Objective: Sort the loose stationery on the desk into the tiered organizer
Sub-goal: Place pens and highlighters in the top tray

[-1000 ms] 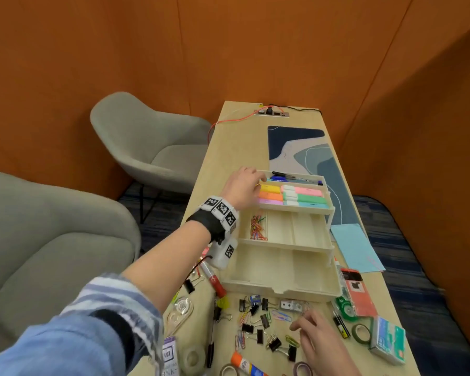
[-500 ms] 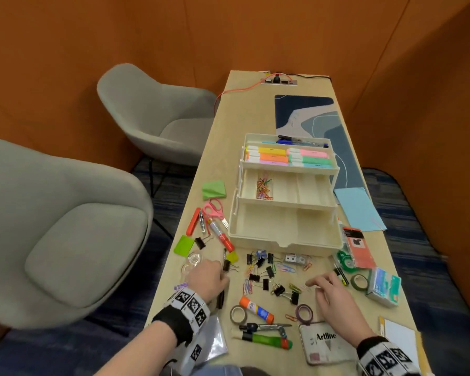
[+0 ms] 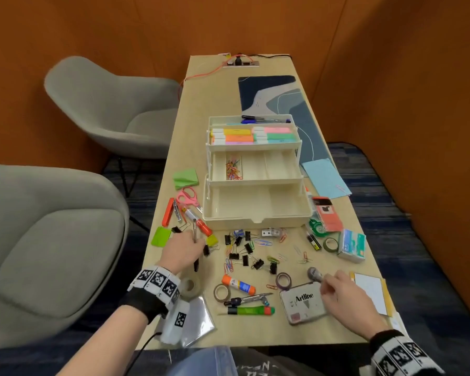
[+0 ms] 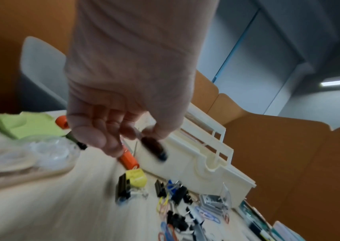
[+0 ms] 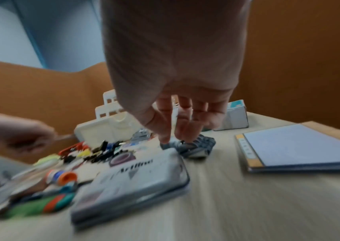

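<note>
The cream tiered organizer stands mid-desk with its trays stepped open. Highlighters and pens fill the top tier, paper clips lie in the middle one, and the bottom tier holds nothing. My left hand pinches a dark pen between thumb and fingers just left of the binder clips. The left wrist view shows that hand holding the pen above the desk. My right hand pinches a grey tape roll beside the Artline tin. In the right wrist view its fingertips close on the roll.
Loose items crowd the near desk: glue stick, tape rolls, green marker, pink scissors, green sticky notes, staples box, notepad. Two grey chairs stand left of the desk.
My left hand came back from the organizer's top tier to the near desk and took hold of the dark pen. My right hand moved nearer and right, onto the grey tape roll.
</note>
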Available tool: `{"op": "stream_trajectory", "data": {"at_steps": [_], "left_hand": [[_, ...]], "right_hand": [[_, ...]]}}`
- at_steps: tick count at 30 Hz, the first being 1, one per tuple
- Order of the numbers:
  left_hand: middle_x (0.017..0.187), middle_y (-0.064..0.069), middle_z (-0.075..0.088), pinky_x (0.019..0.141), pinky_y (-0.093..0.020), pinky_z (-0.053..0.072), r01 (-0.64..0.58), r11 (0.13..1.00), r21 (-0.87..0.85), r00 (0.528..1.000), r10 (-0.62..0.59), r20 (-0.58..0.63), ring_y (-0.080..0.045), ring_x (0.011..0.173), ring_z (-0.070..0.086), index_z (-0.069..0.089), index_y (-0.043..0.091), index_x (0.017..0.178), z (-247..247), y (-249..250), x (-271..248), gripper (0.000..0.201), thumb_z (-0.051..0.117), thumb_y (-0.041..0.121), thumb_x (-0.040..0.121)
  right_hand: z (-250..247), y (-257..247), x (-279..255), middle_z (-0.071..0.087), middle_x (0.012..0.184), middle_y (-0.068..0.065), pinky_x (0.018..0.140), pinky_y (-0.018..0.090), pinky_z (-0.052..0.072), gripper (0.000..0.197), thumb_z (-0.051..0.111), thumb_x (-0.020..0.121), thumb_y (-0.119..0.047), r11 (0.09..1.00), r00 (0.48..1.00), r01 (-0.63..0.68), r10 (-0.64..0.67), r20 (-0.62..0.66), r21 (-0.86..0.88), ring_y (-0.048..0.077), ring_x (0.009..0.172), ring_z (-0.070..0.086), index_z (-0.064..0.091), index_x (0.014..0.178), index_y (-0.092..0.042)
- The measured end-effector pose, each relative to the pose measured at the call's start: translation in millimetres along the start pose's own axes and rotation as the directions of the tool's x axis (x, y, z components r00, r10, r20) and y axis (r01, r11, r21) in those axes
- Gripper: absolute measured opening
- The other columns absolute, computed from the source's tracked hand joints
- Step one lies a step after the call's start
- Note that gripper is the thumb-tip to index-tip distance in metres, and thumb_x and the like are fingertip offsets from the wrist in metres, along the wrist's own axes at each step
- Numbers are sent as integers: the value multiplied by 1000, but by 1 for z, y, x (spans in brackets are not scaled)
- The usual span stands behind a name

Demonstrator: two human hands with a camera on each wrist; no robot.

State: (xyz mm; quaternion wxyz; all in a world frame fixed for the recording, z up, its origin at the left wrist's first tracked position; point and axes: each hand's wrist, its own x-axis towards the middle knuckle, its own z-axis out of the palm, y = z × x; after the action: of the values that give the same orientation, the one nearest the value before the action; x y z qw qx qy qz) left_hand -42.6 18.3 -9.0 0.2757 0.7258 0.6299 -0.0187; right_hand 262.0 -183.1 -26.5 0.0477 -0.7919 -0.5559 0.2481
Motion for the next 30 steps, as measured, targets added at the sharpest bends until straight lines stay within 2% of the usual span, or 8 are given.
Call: {"op": "stream_trajectory", "data": {"at_steps": [3, 6, 11, 15, 19, 23, 26, 30], "left_hand": [[65, 4, 51, 52, -27, 31, -137, 991, 4, 985, 136, 105, -11, 60, 46, 39, 21, 65, -4, 6, -5, 33, 47, 37, 93], [68, 0, 60, 59, -33, 45, -234, 971, -39, 946, 237, 223, -19, 66, 63, 41, 19, 70, -1, 14, -11, 23, 46, 28, 92], [68, -6, 65, 52, -26, 49, -232, 954, -192, 924, 278, 262, -21, 54, 66, 44, 18, 85, -1, 24, -20, 13, 39, 20, 97], [64, -2, 59, 50, -26, 46, -227, 962, -153, 938, 259, 232, -19, 51, 62, 44, 16, 89, -1, 15, -23, 15, 34, 21, 99], [60, 6, 48, 51, -24, 31, -283, 959, -30, 943, 284, 175, -15, 58, 49, 44, 18, 91, 2, -10, -33, 18, 49, 35, 94], [81, 9, 55, 56, -24, 35, -419, 886, 198, 875, 336, 349, -11, 70, 51, 41, 22, 96, 8, -43, -56, 59, 71, 63, 66], [106, 5, 59, 68, -28, 41, -470, 807, 357, 855, 315, 412, -15, 87, 59, 39, 21, 109, 19, -61, -75, 74, 72, 66, 61], [113, 1, 57, 68, -29, 40, -500, 750, 434, 854, 343, 391, -20, 91, 60, 35, 19, 120, 31, -66, -84, 78, 71, 61, 66]], "right_hand": [[11, 0, -18, 39, 107, -13, 77, 15, 43, 21, 54, 81, -46, 981, 987, 141, -129, 94, -133, 3, 93, 44, 50, 100, -36], [21, 1, -23, 40, 120, -10, 91, 18, 38, 38, 53, 81, -53, 949, 965, 250, -229, 126, -194, 7, 106, 39, 49, 115, -36], [26, -3, -6, 42, 123, -4, 86, 22, 42, 39, 55, 84, -52, 944, 965, 260, -258, 38, -204, 12, 108, 42, 48, 117, -31], [27, -17, 10, 45, 118, -3, 88, 27, 39, 33, 51, 87, -47, 911, 949, 300, -316, -13, -283, 15, 107, 44, 50, 115, -31], [35, -51, 15, 52, 103, -3, 77, 28, 45, 20, 55, 83, -38, 767, 814, 556, -581, 22, -321, 17, 95, 52, 52, 101, -28], [50, -82, 16, 55, 100, -1, 77, 31, 48, 26, 63, 76, -40, 579, 659, 731, -736, 155, -362, 15, 91, 53, 53, 96, -27], [58, -92, 21, 57, 103, 2, 78, 35, 51, 36, 64, 70, -49, 525, 630, 749, -752, 192, -404, 19, 94, 55, 53, 95, -26], [63, -94, 29, 60, 108, 1, 79, 35, 51, 39, 72, 64, -51, 547, 656, 732, -727, 203, -405, 19, 100, 57, 55, 92, -28]]}}
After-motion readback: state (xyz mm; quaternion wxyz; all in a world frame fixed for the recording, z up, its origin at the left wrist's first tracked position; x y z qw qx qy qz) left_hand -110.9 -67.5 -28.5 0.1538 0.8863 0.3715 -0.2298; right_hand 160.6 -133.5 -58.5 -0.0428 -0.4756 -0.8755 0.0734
